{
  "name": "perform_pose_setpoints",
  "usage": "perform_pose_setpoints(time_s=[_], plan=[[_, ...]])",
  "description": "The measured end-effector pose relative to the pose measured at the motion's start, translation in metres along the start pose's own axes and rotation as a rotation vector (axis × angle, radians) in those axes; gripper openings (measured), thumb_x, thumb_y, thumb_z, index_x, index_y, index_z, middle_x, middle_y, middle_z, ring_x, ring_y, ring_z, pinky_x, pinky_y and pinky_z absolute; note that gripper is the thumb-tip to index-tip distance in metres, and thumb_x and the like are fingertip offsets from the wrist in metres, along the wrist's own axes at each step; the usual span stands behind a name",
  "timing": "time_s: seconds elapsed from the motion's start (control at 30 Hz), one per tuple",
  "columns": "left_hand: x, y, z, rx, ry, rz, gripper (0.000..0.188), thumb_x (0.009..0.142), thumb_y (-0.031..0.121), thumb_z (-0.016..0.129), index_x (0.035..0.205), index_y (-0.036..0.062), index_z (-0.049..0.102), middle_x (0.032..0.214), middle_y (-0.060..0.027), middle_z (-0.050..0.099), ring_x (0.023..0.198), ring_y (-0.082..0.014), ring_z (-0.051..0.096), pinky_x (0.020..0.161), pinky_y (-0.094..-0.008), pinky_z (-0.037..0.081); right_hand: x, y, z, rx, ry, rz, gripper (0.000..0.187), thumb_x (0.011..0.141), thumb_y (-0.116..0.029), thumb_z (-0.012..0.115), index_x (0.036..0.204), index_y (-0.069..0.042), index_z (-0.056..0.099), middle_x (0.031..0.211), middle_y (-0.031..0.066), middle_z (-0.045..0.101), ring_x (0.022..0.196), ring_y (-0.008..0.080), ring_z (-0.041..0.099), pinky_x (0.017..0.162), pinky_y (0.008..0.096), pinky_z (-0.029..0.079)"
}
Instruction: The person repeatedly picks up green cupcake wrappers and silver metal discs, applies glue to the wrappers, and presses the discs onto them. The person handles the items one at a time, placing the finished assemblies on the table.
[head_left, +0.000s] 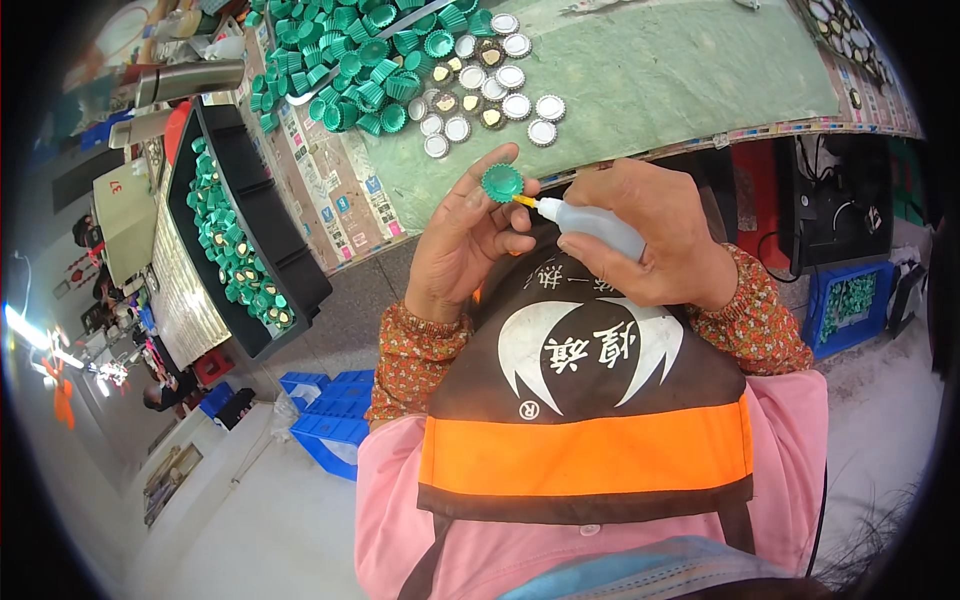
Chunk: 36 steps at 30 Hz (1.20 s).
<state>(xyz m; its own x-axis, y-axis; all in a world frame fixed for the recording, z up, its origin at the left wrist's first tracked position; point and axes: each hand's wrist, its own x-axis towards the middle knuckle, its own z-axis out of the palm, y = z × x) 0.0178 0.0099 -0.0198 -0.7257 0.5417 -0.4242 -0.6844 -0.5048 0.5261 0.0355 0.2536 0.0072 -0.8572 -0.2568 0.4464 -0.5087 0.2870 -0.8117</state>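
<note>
Between the fingers of my left hand (465,235) is a green fluted cup (502,182), its hollow side facing up. My right hand (650,225) squeezes a soft white squeeze bottle (598,228) with a thin yellow nozzle (524,201). The nozzle's tip is at the cup's lower right rim; I cannot tell whether it touches. Just beyond my hands, round bottle caps (492,88) lie loose on the green table top, some white side up, some dark with gold centres. Many more green cups (372,70) are heaped at their left.
A black crate (262,230) holding green and gold pieces stands left of the table (640,80). Blue crates (335,415) sit on the floor at lower left; another blue crate (850,305) with green pieces is at right. More caps (845,35) lie at the far right.
</note>
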Motion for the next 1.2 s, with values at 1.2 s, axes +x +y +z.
perform_pose_setpoints(time_s=[1.2], plan=[[-0.007, -0.012, 0.004, -0.026, 0.036, -0.057, 0.052, 0.102, 0.023, 0.058, 0.144, -0.0043, 0.042, 0.124, -0.0188, 0.061, 0.094, -0.0199, 0.066, 0.077, -0.0323, 0.066, -0.003, -0.003, 0.012, 0.004, -0.007, 0.021, 0.019, 0.082, -0.011, 0.073, 0.096, -0.005, 0.062, 0.071, 0.0108, 0.06, 0.065, 0.0316, 0.061, 0.057, 0.0406, 0.047]])
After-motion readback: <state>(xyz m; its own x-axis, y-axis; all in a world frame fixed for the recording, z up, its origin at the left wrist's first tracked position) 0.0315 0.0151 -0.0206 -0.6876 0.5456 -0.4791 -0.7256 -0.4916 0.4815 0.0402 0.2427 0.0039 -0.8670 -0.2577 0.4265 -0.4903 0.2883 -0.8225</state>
